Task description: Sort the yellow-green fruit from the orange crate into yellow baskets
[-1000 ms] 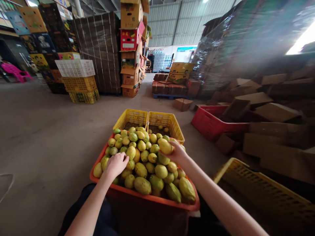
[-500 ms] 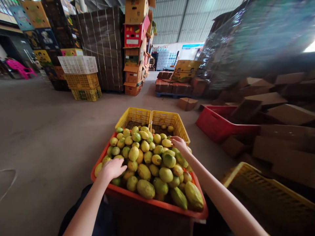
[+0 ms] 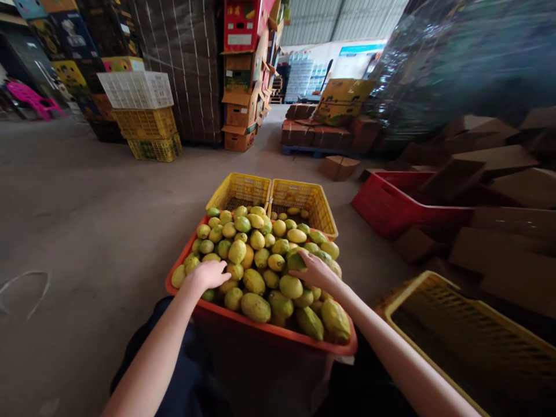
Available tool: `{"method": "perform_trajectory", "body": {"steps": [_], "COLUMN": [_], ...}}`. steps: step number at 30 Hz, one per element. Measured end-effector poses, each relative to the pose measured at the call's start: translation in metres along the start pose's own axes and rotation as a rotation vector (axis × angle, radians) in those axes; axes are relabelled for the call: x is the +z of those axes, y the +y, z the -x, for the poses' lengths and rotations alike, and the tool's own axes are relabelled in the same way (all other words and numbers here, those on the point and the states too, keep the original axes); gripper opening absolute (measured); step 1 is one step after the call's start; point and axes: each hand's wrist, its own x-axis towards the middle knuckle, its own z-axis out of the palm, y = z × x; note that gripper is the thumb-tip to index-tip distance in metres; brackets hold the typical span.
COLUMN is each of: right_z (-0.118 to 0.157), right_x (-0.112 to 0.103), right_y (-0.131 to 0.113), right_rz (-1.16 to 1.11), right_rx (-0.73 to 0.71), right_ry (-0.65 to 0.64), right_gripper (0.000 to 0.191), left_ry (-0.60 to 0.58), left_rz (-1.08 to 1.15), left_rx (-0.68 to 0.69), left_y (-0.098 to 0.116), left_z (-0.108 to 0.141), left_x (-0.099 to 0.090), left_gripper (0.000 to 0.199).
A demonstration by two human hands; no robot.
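Heaped yellow and green papaya-like fruits [image 3: 254, 282] fill an orange-red crate [image 3: 278, 331] in front of me. My right hand [image 3: 313, 270] is at the right of the heap, thumb and fingers closed round the end of a green papaya-like fruit [image 3: 295, 261], which still lies among the others. My left hand [image 3: 211, 274] is over the left part of the heap, palm down and fingers apart. It holds nothing; whether its fingertips touch the fruit below, I cannot tell.
Two yellow crates [image 3: 304, 200] stand just beyond, with a few fruits in the right one. At right are another yellow crate [image 3: 460, 324], a red crate [image 3: 391, 208] and loose cardboard boxes [image 3: 499, 246]. Stacked cartons [image 3: 241, 110] and crates [image 3: 145, 123] stand farther back.
My right hand has come nearer from the heap's far right side and closed on the green fruit. My left hand stays over the left side. The view has tilted down.
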Motion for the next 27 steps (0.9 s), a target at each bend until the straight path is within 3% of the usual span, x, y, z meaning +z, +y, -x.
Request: {"method": "perform_trajectory", "body": {"steps": [5, 8, 11, 17, 22, 27], "right_z": [0.001, -0.002, -0.002, 0.008, 0.018, 0.026], "right_x": [-0.008, -0.025, -0.046, -0.070, -0.073, -0.079], "right_y": [-0.014, -0.029, -0.049, -0.076, -0.070, -0.076], "right_rz": [0.115, 0.016, -0.489, -1.320, -1.690, -1.826], "right_rx": [0.017, 0.062, 0.130, 0.092, 0.490, 0.777], "right_ry": [0.028, 0.039, 0.076, 0.178, 0.353, 0.454], "right_gripper": [0.036, 0.042, 0.054, 0.042, 0.032, 0.025], "left_ry": [0.021, 0.004, -0.037, -0.084, -0.046, -0.011], "left_rz": [-0.014, -0.045, -0.077, -0.095, -0.063, 0.003], "left_rx": [0.005, 0.007, 0.007, 0.019, 0.070, 0.145], "left_y": [-0.003, 0.001, 0.012, 0.041, 0.062, 0.088], "left_z": [-0.006, -0.006, -0.004, -0.002, -0.014, -0.037], "left_x": [0.000, -0.001, -0.003, -0.003, 0.002, 0.005], "left_gripper": [0.048, 0.047, 0.047, 0.040, 0.037, 0.038]}}
